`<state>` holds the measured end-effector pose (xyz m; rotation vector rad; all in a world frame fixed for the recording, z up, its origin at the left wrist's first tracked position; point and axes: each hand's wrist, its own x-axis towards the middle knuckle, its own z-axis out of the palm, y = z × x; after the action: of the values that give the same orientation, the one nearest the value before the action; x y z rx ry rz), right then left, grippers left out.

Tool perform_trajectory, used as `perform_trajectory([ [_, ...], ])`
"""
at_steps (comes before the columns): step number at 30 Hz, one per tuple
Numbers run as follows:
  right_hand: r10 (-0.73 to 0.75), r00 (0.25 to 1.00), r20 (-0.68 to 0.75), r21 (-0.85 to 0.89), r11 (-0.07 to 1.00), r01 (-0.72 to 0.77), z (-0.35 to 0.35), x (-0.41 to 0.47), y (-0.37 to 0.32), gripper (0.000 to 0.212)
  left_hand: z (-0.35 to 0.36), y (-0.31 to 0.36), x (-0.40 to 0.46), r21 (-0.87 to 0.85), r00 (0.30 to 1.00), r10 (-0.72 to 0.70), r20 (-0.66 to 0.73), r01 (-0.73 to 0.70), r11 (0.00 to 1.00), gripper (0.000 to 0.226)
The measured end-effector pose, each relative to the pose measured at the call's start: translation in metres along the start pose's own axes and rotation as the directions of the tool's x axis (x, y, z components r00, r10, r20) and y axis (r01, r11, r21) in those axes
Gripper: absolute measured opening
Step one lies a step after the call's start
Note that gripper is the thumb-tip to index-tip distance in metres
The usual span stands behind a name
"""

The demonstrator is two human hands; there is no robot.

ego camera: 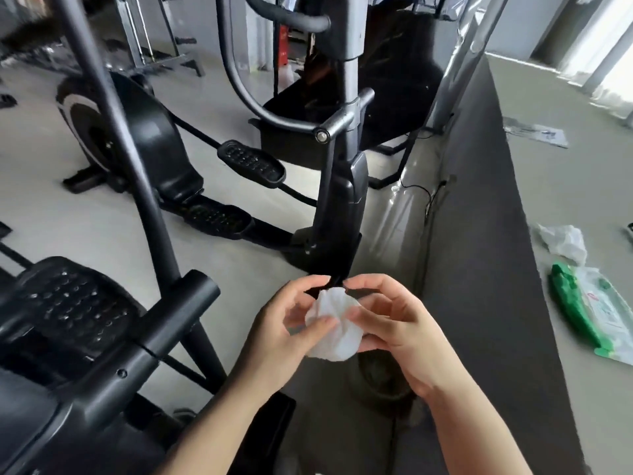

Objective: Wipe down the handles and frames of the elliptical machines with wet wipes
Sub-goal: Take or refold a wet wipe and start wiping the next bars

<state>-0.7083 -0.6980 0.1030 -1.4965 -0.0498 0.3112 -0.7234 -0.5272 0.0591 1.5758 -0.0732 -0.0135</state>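
While both hands' fingers pinch a crumpled wet wipe (334, 325), green wipes pack (597, 313) lies on floor.

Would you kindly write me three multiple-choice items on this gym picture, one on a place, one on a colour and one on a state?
1. Where does the wet-wipe pack lie?
A. on the floor to the person's right
B. on a pedal
C. in the left hand

2. What colour is the pack's edge?
A. red
B. green
C. blue

3. What state is the white wipe in?
A. spread flat on the floor
B. draped over a handle
C. bunched between both hands

Answers:
1 A, it rests on the grey floor past the dark mat.
2 B, its border is bright green.
3 C, the left hand and right hand pinch it, crumpled.
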Motion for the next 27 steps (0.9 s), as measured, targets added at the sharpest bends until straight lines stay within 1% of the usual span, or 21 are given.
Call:
perform_trajectory([
  [1, -0.01, 1.0, 0.016, -0.036, 0.999, 0.01, -0.002, 0.013, -0.004, 0.018, -0.006, 0.0, 0.011, 0.034, 1.0, 0.024, -0.006, -0.024, 0.999, 0.037],
  [3, -0.024, 0.999, 0.033, -0.13, 0.991, 0.028, -0.009, 0.037, -0.01, 0.019, -0.02, 0.001, 0.027, 0.181, 0.995, 0.093, -0.026, -0.087, 0.98, 0.031],
  [5, -0.044, 0.998, 0.043, -0.298, 0.953, 0.055, -0.013, 0.06, -0.016, 0.022, -0.034, 0.003, 0.036, 0.353, 0.982, 0.172, -0.083, -0.132, 0.926, 0.028],
  [7, -0.05, 0.995, 0.084, -0.447, 0.891, 0.082, -0.013, 0.082, -0.024, 0.028, -0.047, 0.003, 0.038, 0.506, 0.958, 0.238, -0.163, -0.126, 0.853, 0.028],
  [9, -0.091, 0.985, 0.147, -0.542, 0.826, 0.157, -0.005, 0.106, -0.029, 0.03, -0.058, 0.003, 0.041, 0.635, 0.911, 0.32, -0.261, -0.088, 0.768, 0.026],
  [11, -0.19, 0.958, 0.214, -0.609, 0.741, 0.283, 0.007, 0.132, -0.03, 0.029, -0.066, 0.004, 0.043, 0.702, 0.836, 0.404, -0.372, -0.031, 0.711, 0.019],
  [13, -0.261, 0.92, 0.293, -0.589, 0.708, 0.389, 0.02, 0.161, -0.031, 0.027, -0.071, 0.01, 0.046, 0.708, 0.757, 0.44, -0.483, 0.042, 0.705, 0.02],
  [14, -0.294, 0.89, 0.348, -0.531, 0.721, 0.446, 0.025, 0.176, -0.032, 0.025, -0.073, 0.011, 0.047, 0.712, 0.724, 0.453, -0.52, 0.075, 0.698, 0.023],
  [15, -0.313, 0.858, 0.407, -0.432, 0.762, 0.483, 0.03, 0.191, -0.034, 0.021, -0.074, 0.014, 0.05, 0.715, 0.693, 0.466, -0.55, 0.104, 0.691, 0.024],
  [16, -0.299, 0.834, 0.464, -0.318, 0.823, 0.471, 0.037, 0.206, -0.038, 0.014, -0.076, 0.018, 0.054, 0.695, 0.664, 0.461, -0.589, 0.125, 0.708, 0.023],
  [17, -0.26, 0.809, 0.527, -0.202, 0.886, 0.417, 0.045, 0.221, -0.043, 0.01, -0.076, 0.022, 0.059, 0.611, 0.634, 0.404, -0.659, 0.138, 0.78, 0.023],
  [18, -0.221, 0.78, 0.585, -0.118, 0.928, 0.352, 0.054, 0.236, -0.047, 0.013, -0.074, 0.028, 0.066, 0.454, 0.6, 0.297, -0.743, 0.125, 0.882, 0.025],
  [19, -0.194, 0.756, 0.625, -0.087, 0.945, 0.314, 0.065, 0.249, -0.051, 0.015, -0.071, 0.036, 0.076, 0.255, 0.559, 0.166, -0.812, 0.085, 0.963, 0.03],
  [20, -0.188, 0.744, 0.641, -0.093, 0.943, 0.318, 0.076, 0.262, -0.053, 0.014, -0.068, 0.042, 0.087, 0.101, 0.506, 0.065, -0.86, 0.044, 0.994, 0.036],
  [21, -0.197, 0.736, 0.647, -0.11, 0.932, 0.346, 0.087, 0.273, -0.055, 0.013, -0.067, 0.045, 0.097, 0.005, 0.436, 0.002, -0.9, 0.006, 1.0, 0.039],
  [22, -0.219, 0.728, 0.65, -0.142, 0.906, 0.399, 0.098, 0.283, -0.057, 0.012, -0.066, 0.049, 0.108, -0.052, 0.364, -0.034, -0.931, -0.04, 0.998, 0.038],
  [24, -0.268, 0.71, 0.651, -0.197, 0.844, 0.499, 0.114, 0.301, -0.062, 0.008, -0.069, 0.054, 0.126, -0.066, 0.193, -0.046, -0.98, -0.098, 0.993, 0.032],
  [25, -0.28, 0.703, 0.654, -0.19, 0.839, 0.51, 0.12, 0.308, -0.066, 0.009, -0.072, 0.054, 0.134, -0.039, 0.099, -0.029, -0.995, -0.094, 0.995, 0.03],
  [26, -0.282, 0.695, 0.662, -0.164, 0.85, 0.501, 0.126, 0.313, -0.069, 0.015, -0.076, 0.055, 0.139, 0.004, 0.003, 0.004, -1.0, -0.053, 0.999, 0.028],
  [27, -0.271, 0.683, 0.678, -0.122, 0.875, 0.469, 0.131, 0.315, -0.073, 0.021, -0.078, 0.057, 0.143, 0.054, -0.078, 0.056, -0.995, 0.03, 0.998, 0.026],
])
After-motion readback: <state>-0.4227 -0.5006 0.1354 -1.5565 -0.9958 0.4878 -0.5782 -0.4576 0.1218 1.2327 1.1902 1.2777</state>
